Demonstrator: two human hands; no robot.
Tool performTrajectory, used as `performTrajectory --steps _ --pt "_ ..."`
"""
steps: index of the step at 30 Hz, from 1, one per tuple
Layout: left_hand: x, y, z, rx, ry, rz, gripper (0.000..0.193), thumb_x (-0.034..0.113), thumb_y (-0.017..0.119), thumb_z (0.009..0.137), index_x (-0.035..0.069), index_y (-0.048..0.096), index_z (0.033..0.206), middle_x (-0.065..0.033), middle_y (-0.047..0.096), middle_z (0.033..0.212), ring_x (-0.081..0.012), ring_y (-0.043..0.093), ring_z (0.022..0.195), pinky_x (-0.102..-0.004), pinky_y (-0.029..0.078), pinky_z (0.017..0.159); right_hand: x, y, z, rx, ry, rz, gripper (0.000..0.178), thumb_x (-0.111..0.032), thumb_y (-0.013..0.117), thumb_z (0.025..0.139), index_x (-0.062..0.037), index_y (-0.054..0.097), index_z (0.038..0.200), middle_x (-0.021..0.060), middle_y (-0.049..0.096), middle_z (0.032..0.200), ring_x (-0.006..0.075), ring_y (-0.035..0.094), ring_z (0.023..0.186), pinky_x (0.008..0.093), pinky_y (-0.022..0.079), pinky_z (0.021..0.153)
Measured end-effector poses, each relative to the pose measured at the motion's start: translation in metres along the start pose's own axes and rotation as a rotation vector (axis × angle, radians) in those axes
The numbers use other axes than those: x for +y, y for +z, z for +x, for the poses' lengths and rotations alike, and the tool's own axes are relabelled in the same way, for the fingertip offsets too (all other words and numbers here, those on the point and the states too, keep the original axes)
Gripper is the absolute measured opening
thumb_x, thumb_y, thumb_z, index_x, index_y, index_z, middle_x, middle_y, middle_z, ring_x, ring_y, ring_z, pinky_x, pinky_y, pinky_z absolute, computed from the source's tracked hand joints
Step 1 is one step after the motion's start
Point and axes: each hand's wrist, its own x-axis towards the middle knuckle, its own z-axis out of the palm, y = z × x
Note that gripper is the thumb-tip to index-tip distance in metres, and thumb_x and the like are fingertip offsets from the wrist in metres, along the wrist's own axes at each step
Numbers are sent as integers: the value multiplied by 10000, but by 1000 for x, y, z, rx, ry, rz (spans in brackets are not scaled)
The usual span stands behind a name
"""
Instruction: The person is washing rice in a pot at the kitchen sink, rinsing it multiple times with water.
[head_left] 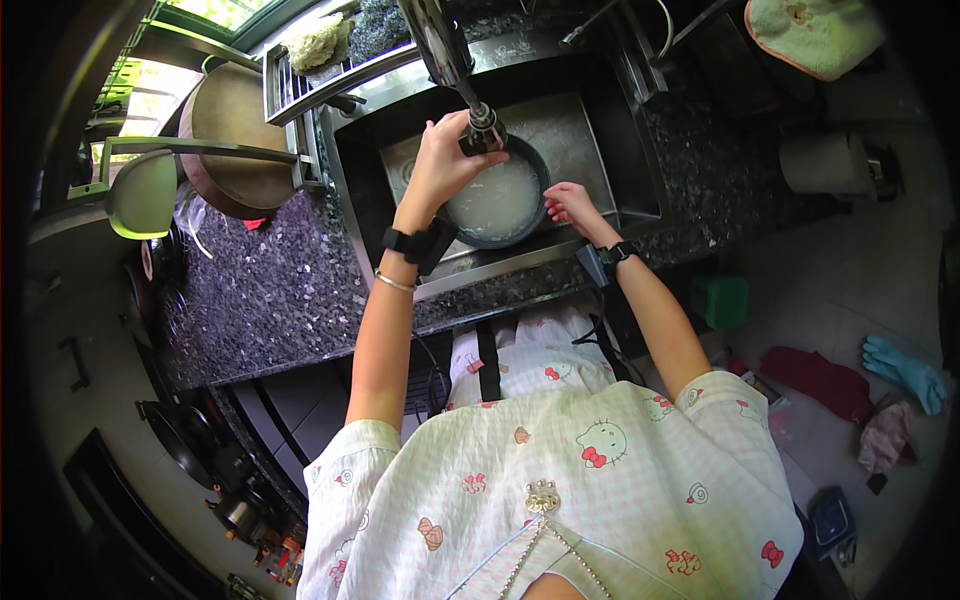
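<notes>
A round dark pot (pixel 496 205) holding cloudy, whitish water stands in the metal sink (pixel 590 130). Above its far edge hangs the faucet's spray head (pixel 484 130), and my left hand (pixel 443 165) is closed around it, thumb on the near side. Part of the grip is hidden behind the spray head and hand. At the pot's right rim my right hand (pixel 576 207) has its fingers curled, with the fingertips at the edge. Both wrists wear black bands, and a bangle circles my left forearm.
Dark speckled counter (pixel 270 290) surrounds the sink. On the left stand a round brown board (pixel 235 140) and a green spatula-shaped piece (pixel 142 195). A metal rack (pixel 330 85) holds scrubbers behind. Blue gloves (pixel 903 372) and cloths lie on the right-hand floor.
</notes>
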Motion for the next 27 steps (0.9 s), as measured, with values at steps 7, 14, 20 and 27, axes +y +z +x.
performTrajectory --steps 7,14,20,27 --pt "41 -29 9 -41 -125 -82 233 91 763 661 10 611 818 -20 636 768 -76 557 723 -233 448 694 -35 54 -3 -243 78 107 234 -192 512 846 35 547 890 146 597 821 226 619 720 322 531 650" --pt "46 -30 9 -49 -106 -165 247 97 762 668 8 601 832 -22 629 766 -65 543 711 -232 452 675 -48 97 15 -231 273 689 454 -206 316 897 150 358 1176 288 415 1205 426 455 1104 465 378 972" --pt "34 -42 3 -72 -170 -131 384 80 760 664 -2 558 980 -34 621 865 -78 549 788 -234 453 735 -57 106 3 -185 272 776 480 -197 309 905 177 316 1207 326 378 1239 458 435 1118 483 368 977" --pt "8 -75 -10 -268 -250 -174 697 93 775 650 -20 434 1247 -101 540 1160 -156 494 1065 -283 394 912 -57 93 -7 -131 334 825 442 -199 327 903 168 377 1144 326 428 1179 468 444 1097 522 376 956"
